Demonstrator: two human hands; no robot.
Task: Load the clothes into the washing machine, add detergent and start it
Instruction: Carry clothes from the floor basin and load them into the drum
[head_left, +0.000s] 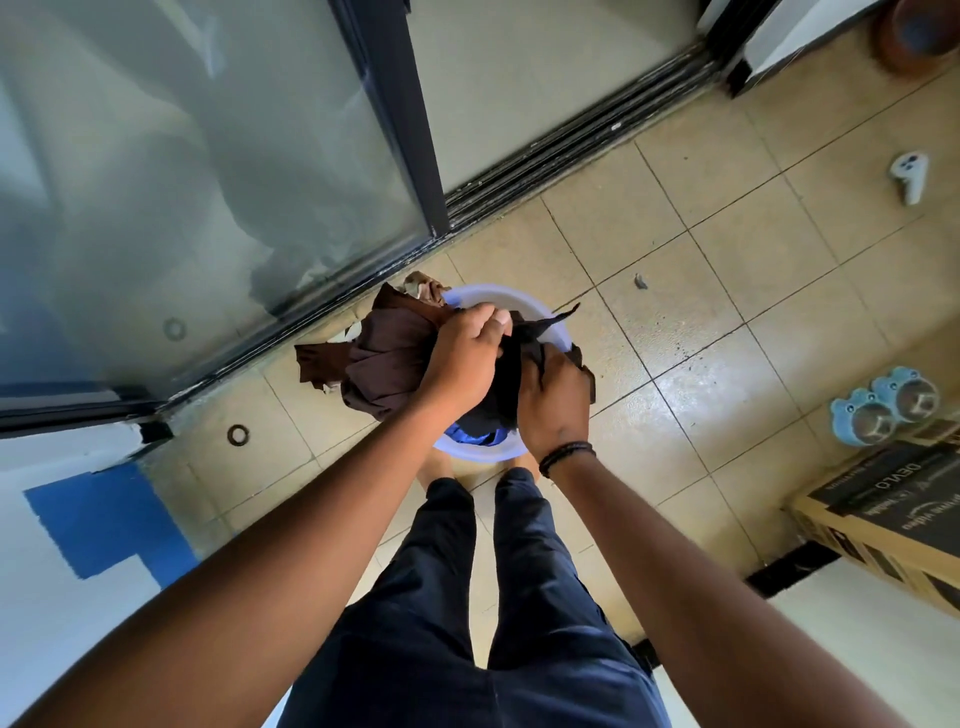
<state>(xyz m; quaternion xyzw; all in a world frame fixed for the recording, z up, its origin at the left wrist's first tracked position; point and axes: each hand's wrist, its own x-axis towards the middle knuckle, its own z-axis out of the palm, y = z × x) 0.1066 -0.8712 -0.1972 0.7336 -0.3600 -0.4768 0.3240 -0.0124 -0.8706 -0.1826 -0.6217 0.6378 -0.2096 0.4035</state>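
While both hands (511, 371) grip clothes (384, 358), basin (498, 296) holds more.

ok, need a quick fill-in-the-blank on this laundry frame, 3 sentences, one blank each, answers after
1. Both hands grip clothes piled in a pale round ____ on the tiled floor.
2. The left hand grips the ____-coloured garment.
3. A dark braided band sits on the ____ wrist, behind the right hand.

Missing words: basin; brown; right
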